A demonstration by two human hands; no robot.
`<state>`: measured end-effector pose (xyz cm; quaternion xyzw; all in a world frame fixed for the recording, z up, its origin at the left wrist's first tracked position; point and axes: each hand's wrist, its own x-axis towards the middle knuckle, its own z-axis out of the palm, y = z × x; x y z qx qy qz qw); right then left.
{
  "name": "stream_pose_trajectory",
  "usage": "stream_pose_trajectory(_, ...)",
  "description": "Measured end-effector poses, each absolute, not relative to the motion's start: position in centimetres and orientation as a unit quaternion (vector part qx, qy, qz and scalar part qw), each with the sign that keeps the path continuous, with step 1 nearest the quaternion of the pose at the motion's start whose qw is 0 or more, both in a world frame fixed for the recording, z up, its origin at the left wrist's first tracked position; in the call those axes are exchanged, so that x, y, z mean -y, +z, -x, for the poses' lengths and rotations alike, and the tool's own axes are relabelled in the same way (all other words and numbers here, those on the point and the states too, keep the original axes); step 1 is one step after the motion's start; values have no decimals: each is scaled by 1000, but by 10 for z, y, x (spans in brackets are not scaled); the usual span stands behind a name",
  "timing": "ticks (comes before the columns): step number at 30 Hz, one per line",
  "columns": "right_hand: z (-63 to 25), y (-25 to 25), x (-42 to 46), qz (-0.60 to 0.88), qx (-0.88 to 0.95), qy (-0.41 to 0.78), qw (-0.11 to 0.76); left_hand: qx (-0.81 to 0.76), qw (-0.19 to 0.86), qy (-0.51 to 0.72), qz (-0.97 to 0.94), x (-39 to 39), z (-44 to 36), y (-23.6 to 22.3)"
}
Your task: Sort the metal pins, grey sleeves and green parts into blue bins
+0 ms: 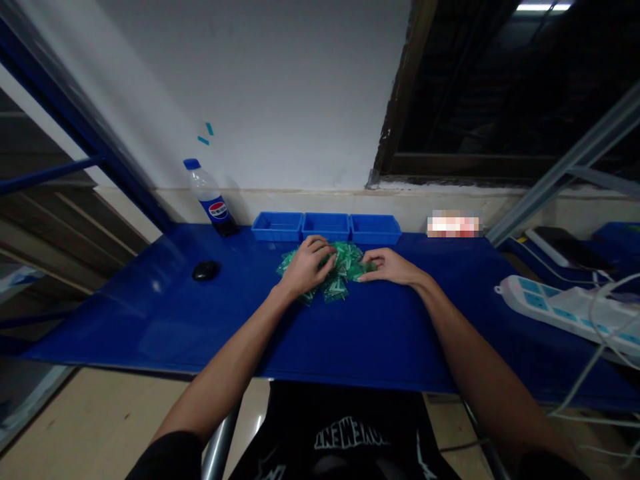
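A heap of small clear-green plastic packets (335, 289) lies on the blue table, with pale thin pieces showing inside some of them. My left hand (309, 265) rests over the left part of this heap, its fingers bent and somewhat apart; what lies under the fingertips is hidden. On the heap's right side, my right hand (390, 267) pinches a green packet (356, 272) between thumb and fingers. Just behind the heap stand three blue trays in a row: a left tray (277, 235), a middle tray (326, 236) and a right tray (376, 238).
A cola bottle (216, 208) stands at the back left, and a black mouse (205, 270) lies in front of it. To the right are a white power strip (555, 303) with cables and a dark device (565, 245). A wall bounds the table (350, 347) at the back.
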<state>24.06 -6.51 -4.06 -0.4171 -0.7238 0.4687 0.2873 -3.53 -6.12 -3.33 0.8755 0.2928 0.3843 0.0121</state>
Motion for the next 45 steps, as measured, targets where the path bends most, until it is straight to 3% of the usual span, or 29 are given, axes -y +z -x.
stream_pose_trajectory(10, -204, -39, 71, 368, 542, 562, 505, -320, 171, 413, -835, 76, 26, -20)
stream_pose_trajectory(18, -191, -39, 76, 372, 504, 557, 546, -331, 478, 419, -697, 76, 33, -8)
stream_pose_trajectory(22, -195, -48, 71, 395, 483, 532, 572, -360, 529, 417, -646, 65, 45, -5)
stream_pose_trajectory(29, -201, -60, 64, 420, 481, 512, 575, -434, 505, 574, -477, 25, 83, -11)
stream_pose_trajectory(33, -204, -64, 61, 432, 498, 488, 571, -502, 488, 528, -481, 14, 98, -22)
stream_pose_trajectory(38, -206, -74, 58, 474, 580, 352, 562, -534, 256, 484, -645, 21, 93, -34)
stream_pose_trajectory(41, -206, -75, 59, 484, 677, 216, 510, -490, 111, 451, -737, 32, 81, -34)
stream_pose_trajectory(45, -202, -72, 65, 485, 760, 68, 428, -425, 17, 416, -804, 47, 64, -31)
